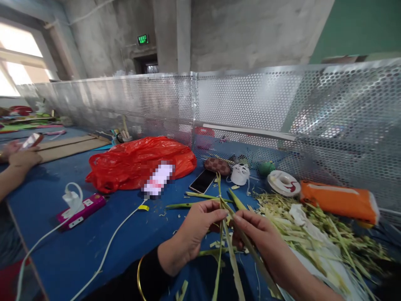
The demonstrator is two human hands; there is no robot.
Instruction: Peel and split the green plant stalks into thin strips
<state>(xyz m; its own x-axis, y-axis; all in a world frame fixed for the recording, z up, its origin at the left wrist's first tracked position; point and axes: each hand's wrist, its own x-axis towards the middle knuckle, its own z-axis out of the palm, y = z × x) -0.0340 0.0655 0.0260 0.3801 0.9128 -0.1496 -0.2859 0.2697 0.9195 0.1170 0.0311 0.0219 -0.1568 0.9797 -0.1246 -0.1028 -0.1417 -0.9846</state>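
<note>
Long pale-green leaf strips point(232, 261) hang down between my hands and fan out toward me. My left hand point(196, 223) pinches them near their upper end, thumb pressed on the bundle. Just to the right, my right hand point(261, 232) has its fingers closed on one wider strip of the same bundle. Above my fingers the strips come together in a narrow tip that looks bound with something white. Several loose green leaf pieces point(180, 205) lie on the blue table behind and under my hands. The fingertips of my right hand are partly hidden by the strips.
A heap of leaf scraps point(341, 234) covers the right side, beside an orange pack point(340, 200) and a white spool point(283, 183). Behind are a dark phone point(203, 181) and red plastic bag point(140, 161). A cable runs left near a purple power strip point(83, 211). Another person's hands hold a phone.
</note>
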